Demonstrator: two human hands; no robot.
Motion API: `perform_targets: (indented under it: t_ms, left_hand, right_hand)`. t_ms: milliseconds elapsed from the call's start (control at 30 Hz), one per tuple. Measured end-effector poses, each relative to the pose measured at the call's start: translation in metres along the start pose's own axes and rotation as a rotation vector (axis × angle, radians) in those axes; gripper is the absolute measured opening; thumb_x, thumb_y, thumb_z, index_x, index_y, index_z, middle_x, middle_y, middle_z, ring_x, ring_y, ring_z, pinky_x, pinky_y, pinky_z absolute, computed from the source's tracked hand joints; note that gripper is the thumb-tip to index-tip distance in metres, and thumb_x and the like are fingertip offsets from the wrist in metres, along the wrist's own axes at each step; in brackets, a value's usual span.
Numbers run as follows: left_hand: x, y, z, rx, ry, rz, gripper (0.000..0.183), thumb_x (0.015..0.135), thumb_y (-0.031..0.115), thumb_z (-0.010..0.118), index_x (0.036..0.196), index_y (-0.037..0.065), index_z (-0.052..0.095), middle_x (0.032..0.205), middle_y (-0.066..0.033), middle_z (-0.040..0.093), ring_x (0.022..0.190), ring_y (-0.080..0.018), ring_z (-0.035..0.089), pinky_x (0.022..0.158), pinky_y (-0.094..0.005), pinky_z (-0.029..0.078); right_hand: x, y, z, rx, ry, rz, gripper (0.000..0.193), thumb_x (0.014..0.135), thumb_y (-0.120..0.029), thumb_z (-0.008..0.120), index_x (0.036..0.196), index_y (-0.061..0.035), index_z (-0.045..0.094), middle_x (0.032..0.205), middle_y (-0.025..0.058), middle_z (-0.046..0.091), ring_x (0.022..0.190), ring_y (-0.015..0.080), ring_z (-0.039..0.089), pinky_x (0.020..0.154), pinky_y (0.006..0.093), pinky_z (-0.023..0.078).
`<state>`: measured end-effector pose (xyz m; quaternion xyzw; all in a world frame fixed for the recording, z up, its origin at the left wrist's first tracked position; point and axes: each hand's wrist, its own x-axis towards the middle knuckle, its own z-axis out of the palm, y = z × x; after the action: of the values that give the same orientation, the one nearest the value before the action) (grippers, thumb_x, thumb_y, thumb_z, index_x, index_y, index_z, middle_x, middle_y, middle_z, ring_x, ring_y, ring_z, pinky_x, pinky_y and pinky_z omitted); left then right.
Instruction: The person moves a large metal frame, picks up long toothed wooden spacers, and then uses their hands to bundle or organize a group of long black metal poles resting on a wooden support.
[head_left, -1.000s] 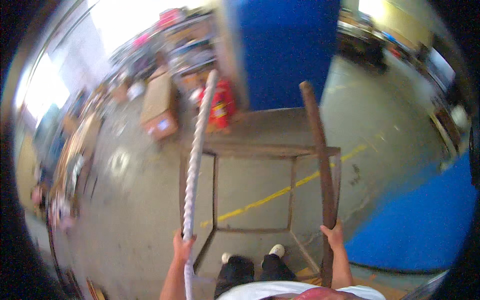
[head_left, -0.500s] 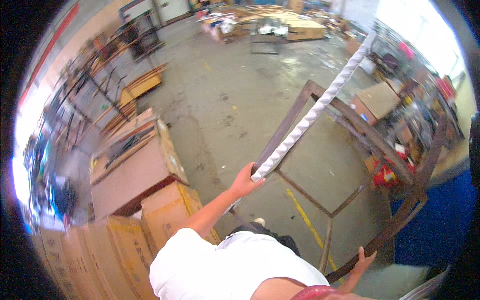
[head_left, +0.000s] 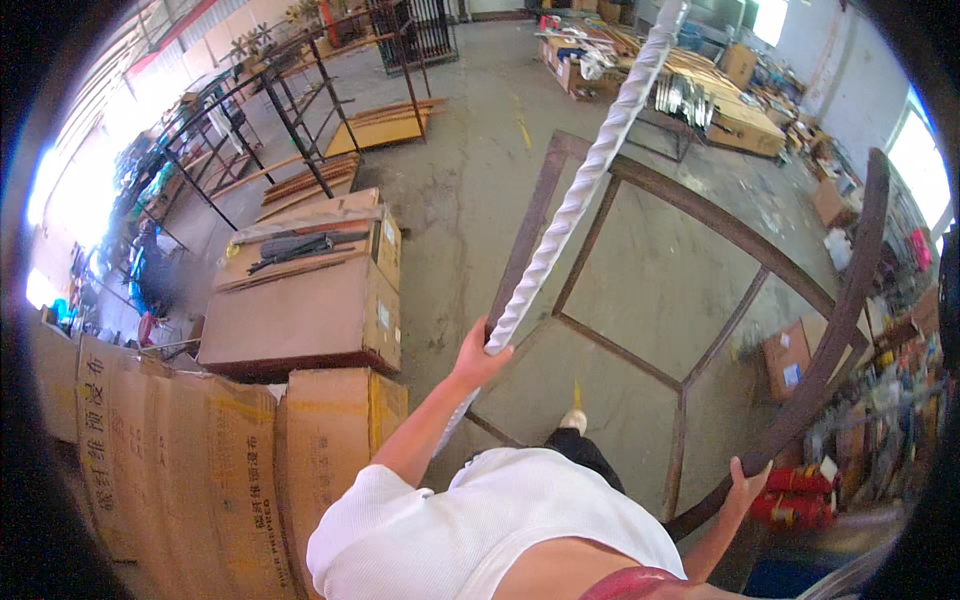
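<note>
My left hand (head_left: 480,355) is closed round a long bar wrapped in a white spiral strip (head_left: 585,190), which slants up and away to the far right. The side of a brown metal frame (head_left: 735,235) runs close beside that bar at my grip. Across my body, the frame spreads out with curved outer bars and thin inner struts. On the right, my right hand (head_left: 745,485) grips the frame's thick curved bar low down, with some fingers hidden behind it. The frame hangs above the floor in front of my legs.
Cardboard boxes (head_left: 190,460) stand close on my left, with a larger box (head_left: 300,315) carrying dark rods beyond. Black metal racks (head_left: 300,130) rise at far left. Red cylinders (head_left: 795,500) and clutter lie to the right. A low pile of goods (head_left: 720,100) is at the back.
My view has turned left, so the boxes, racks and back pile appear farther right. The frame and wrapped bar stay in my hands. One shoe now shows farther forward below the frame.
</note>
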<state>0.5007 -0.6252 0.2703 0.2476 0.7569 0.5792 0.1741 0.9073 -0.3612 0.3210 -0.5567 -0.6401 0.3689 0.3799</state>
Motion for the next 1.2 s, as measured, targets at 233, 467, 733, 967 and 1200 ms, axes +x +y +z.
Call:
perform_targets:
  t_ms: [233,467,733,967,1200]
  left_hand:
    - [0.089,-0.002,0.011,0.022,0.217,-0.134,0.075,0.068,0.015,0.067,0.124,-0.009,0.023,0.116,-0.0170,0.042,0.105,-0.0202,0.043,0.087,-0.0301,0.035]
    - [0.220,-0.036,0.000,0.107,0.466,-0.080,0.041,0.065,0.015,0.065,0.097,0.000,0.044,0.084,-0.0120,0.053,0.076,-0.0200,0.051,0.068,-0.0313,0.041]
    - [0.432,-0.052,-0.059,0.121,0.571,-0.075,0.039,0.065,0.013,0.063,0.097,0.000,0.044,0.084,-0.0123,0.052,0.076,-0.0213,0.051,0.069,-0.0321,0.040]
    - [0.615,-0.050,-0.090,0.132,0.589,-0.045,0.037,0.063,0.016,0.064,0.090,0.001,0.044,0.078,-0.0102,0.051,0.071,-0.0188,0.048,0.065,-0.0315,0.040]
    - [0.827,-0.088,-0.108,0.086,0.496,-0.184,0.073,0.068,0.013,0.066,0.125,-0.008,0.024,0.114,-0.0150,0.044,0.103,-0.0189,0.044,0.086,-0.0299,0.037]
  right_hand:
    - [0.170,-0.057,0.122,0.092,-0.299,0.016,0.080,0.069,-0.005,0.061,0.132,0.0027,0.012,0.129,0.0167,0.029,0.113,0.0246,0.035,0.095,0.0356,0.028]
    - [0.310,-0.108,0.302,0.116,-0.578,-0.143,0.053,0.063,-0.002,0.060,0.112,0.0006,0.038,0.093,0.0056,0.047,0.079,0.0179,0.047,0.072,0.0292,0.039]
    - [0.416,-0.203,0.506,0.144,-0.520,-0.210,0.047,0.063,0.002,0.057,0.106,-0.0015,0.040,0.084,0.0040,0.046,0.071,0.0149,0.047,0.065,0.0269,0.038]
    - [0.498,-0.261,0.644,0.166,-0.450,-0.133,0.055,0.061,0.000,0.058,0.113,-0.0018,0.038,0.085,0.0032,0.045,0.070,0.0150,0.046,0.065,0.0272,0.038]
    - [0.625,-0.331,0.818,0.121,-0.424,-0.306,0.043,0.063,0.000,0.058,0.103,-0.0034,0.042,0.079,0.0017,0.044,0.067,0.0146,0.044,0.060,0.0291,0.037]
